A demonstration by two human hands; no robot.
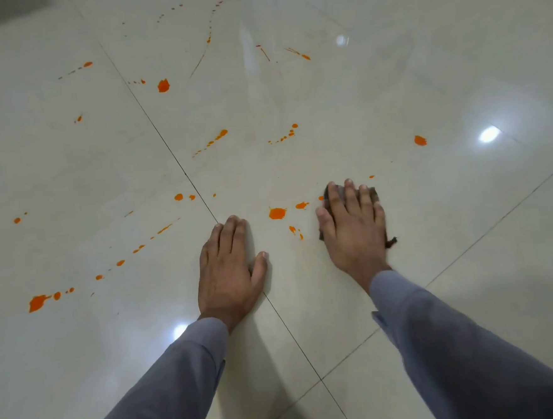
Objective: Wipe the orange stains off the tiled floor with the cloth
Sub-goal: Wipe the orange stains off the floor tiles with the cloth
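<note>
Your right hand (355, 230) lies flat, fingers straight, pressing the dark cloth (374, 196) to the tiled floor (327, 107) just right of an orange blot (277, 213), while your left hand (230, 271) rests open-palmed on the tile, holding nothing.

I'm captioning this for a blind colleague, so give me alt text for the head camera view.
A person's right hand presses a dark, frayed cloth flat on a glossy cream tiled floor, beside a bright orange splat. The left hand rests flat on the tiles. Many more orange splashes are scattered ahead and to the left.
</note>
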